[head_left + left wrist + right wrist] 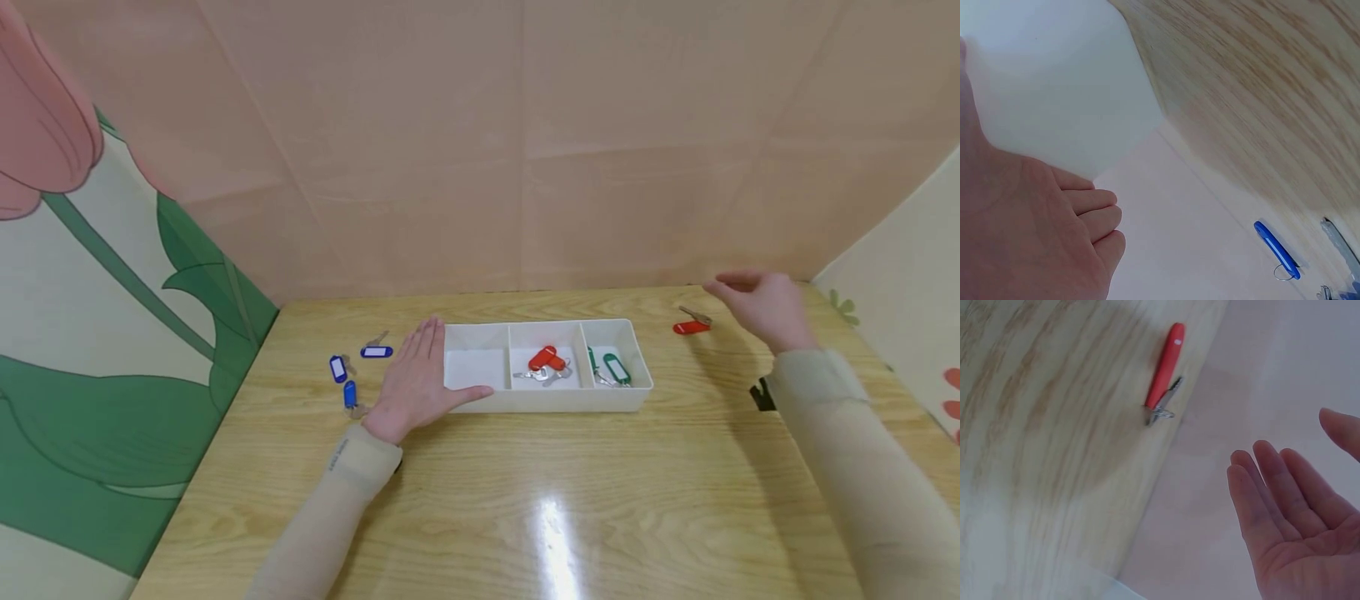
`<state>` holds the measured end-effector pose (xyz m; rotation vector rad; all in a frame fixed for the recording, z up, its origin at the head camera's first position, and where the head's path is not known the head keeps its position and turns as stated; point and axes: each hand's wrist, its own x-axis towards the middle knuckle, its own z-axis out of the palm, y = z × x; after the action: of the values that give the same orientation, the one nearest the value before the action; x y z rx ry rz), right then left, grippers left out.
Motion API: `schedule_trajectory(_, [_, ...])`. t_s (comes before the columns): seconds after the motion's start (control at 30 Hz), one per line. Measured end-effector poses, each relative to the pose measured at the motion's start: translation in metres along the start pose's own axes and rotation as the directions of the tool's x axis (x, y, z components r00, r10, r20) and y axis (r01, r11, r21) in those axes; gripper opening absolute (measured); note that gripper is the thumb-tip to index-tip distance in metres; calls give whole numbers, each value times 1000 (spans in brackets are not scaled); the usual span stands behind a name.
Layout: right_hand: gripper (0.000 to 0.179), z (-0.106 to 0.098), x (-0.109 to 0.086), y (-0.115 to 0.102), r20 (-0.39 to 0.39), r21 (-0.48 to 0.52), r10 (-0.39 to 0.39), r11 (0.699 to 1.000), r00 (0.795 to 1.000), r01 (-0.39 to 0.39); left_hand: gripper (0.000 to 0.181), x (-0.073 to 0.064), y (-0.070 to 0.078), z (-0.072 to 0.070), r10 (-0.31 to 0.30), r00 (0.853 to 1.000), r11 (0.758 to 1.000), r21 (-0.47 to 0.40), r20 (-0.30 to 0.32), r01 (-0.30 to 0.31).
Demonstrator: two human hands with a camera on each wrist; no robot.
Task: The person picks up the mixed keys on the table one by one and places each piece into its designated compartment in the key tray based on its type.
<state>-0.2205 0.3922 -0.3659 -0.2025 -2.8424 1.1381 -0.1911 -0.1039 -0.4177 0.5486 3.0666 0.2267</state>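
While the red key tag (691,328) lies near the back edge of the table (465,492), toward its back right corner, the right hand (768,312) hangs just beside it, to the right, fingers extended, thumb apart, holding nothing. Fingers straight, the left hand (414,379) presses the left end of the white divided tray (547,402), hiding that end, its thumb along the front rim. A divider partly conceals one green key tag (592,359); lettering on the left sleeve (367,458) is illegible.

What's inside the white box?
Middle: red tags with keys. Right: green tags, one partly hidden by the divider. Left: bare floor; left hand covers that end.
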Motion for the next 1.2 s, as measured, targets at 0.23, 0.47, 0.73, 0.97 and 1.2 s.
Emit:
schedule_trajectory(0.23, [82, 4, 7, 10, 11, -8, 4, 1000, 1000, -4, 135, -1, 0, 0, 2, 1000, 1000, 1, -3, -2])
schedule_trajectory(0.47, [83, 6, 12, 17, 15, -43, 8, 999, 1000, -8, 135, 0, -1, 0, 3, 1000, 1000, -2, -4, -3])
schedule_trajectory(0.73, [78, 14, 20, 39, 15, -58, 12, 998, 1000, -11, 134, -1, 0, -1, -1, 1000, 1000, 2, 3, 1])
schedule_trajectory(0.97, [79, 17, 22, 45, 34, -3, 66, 998, 997, -66, 134, -2, -1, -2, 5, 1000, 1000, -1, 2, -5])
schedule_trajectory(1.2, [75, 21, 26, 44, 22, -18, 92, 996, 996, -92, 135, -2, -3, -2, -5, 1000, 1000, -2, 10, 5])
